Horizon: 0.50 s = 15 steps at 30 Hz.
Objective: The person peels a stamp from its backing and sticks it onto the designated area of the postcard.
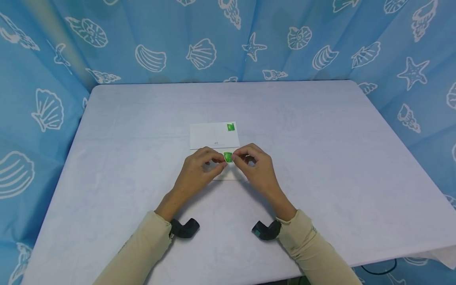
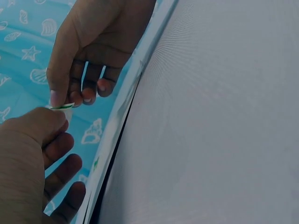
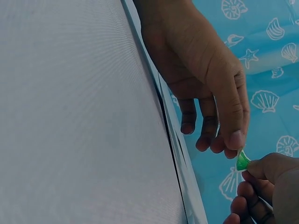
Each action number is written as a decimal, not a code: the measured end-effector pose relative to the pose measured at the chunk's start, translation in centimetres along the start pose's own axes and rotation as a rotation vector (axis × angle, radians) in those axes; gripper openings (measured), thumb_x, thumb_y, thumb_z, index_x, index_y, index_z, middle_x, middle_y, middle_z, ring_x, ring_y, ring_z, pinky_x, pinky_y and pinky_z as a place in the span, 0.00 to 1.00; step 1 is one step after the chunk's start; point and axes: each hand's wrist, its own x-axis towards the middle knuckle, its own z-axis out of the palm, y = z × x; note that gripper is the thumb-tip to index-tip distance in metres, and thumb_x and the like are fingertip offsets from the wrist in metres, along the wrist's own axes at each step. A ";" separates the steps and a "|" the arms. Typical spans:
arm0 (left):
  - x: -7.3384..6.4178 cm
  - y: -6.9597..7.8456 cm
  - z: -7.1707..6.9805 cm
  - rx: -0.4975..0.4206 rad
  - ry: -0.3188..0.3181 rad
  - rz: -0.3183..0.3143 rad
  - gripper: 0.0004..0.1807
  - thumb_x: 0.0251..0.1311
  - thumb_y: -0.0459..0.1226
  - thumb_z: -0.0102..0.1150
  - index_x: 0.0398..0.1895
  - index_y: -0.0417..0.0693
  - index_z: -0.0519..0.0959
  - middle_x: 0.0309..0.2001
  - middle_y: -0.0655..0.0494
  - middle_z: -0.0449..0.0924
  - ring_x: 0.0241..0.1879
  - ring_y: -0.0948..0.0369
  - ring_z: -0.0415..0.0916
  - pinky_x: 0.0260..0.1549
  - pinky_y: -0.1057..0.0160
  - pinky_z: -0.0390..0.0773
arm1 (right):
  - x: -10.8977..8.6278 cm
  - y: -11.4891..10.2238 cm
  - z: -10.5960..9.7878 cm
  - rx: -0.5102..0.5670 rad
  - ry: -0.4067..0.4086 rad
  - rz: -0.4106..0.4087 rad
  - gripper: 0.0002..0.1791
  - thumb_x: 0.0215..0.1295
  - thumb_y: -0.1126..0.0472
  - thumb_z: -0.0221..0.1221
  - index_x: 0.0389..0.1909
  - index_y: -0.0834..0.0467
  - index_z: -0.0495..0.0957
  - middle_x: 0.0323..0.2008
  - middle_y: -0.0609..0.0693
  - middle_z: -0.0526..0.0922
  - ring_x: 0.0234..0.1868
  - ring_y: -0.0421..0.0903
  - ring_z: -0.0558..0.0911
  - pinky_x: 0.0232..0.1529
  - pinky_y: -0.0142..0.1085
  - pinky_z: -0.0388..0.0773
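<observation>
Both hands pinch a small green stamp (image 1: 228,157) in the head view, one at each side, thumb against fingers. My left hand (image 1: 198,171) holds its left edge and my right hand (image 1: 259,169) its right edge. The stamp is raised above a white envelope (image 1: 229,175), which the hands partly cover. Just beyond lies another white envelope (image 1: 206,135) with a similar green stamp (image 1: 230,127) at its upper right corner. In the right wrist view the held stamp (image 3: 242,161) looks slightly bent; the left wrist view shows it nearly edge-on (image 2: 61,107).
A white cloth (image 1: 320,158) covers the table under the envelopes. Blue curtains (image 1: 164,31) with white shell drawings stand along the back and sides. Each wrist carries a black camera mount, such as the left one (image 1: 185,228). A black cable (image 1: 381,273) hangs at the lower right.
</observation>
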 end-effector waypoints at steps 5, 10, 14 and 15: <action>0.0 0.0 0.0 -0.004 0.010 0.007 0.02 0.62 0.33 0.69 0.36 0.45 0.85 0.39 0.60 0.82 0.39 0.63 0.78 0.39 0.61 0.79 | 0.0 -0.1 0.0 0.009 -0.023 0.047 0.07 0.69 0.58 0.64 0.42 0.56 0.84 0.41 0.48 0.80 0.39 0.45 0.77 0.41 0.35 0.76; 0.0 0.1 0.0 -0.002 0.035 -0.002 0.02 0.62 0.32 0.67 0.37 0.45 0.85 0.38 0.59 0.81 0.38 0.62 0.78 0.38 0.61 0.80 | 0.2 -0.4 0.3 0.005 -0.050 0.090 0.20 0.68 0.63 0.64 0.58 0.64 0.77 0.52 0.59 0.74 0.46 0.53 0.77 0.45 0.45 0.76; 0.0 0.1 0.0 0.003 0.045 -0.021 0.03 0.62 0.32 0.67 0.37 0.47 0.84 0.37 0.59 0.81 0.38 0.63 0.78 0.38 0.61 0.80 | -0.1 -2.6 0.0 -0.032 0.040 -0.052 0.18 0.63 0.70 0.66 0.52 0.67 0.77 0.50 0.63 0.72 0.42 0.58 0.77 0.41 0.47 0.76; 0.0 0.0 0.0 0.003 0.046 -0.023 0.03 0.62 0.32 0.67 0.37 0.47 0.84 0.37 0.59 0.81 0.38 0.63 0.78 0.38 0.62 0.80 | -0.1 -2.6 -0.1 -0.045 0.068 -0.115 0.15 0.61 0.72 0.67 0.48 0.67 0.78 0.48 0.62 0.73 0.41 0.58 0.77 0.40 0.46 0.75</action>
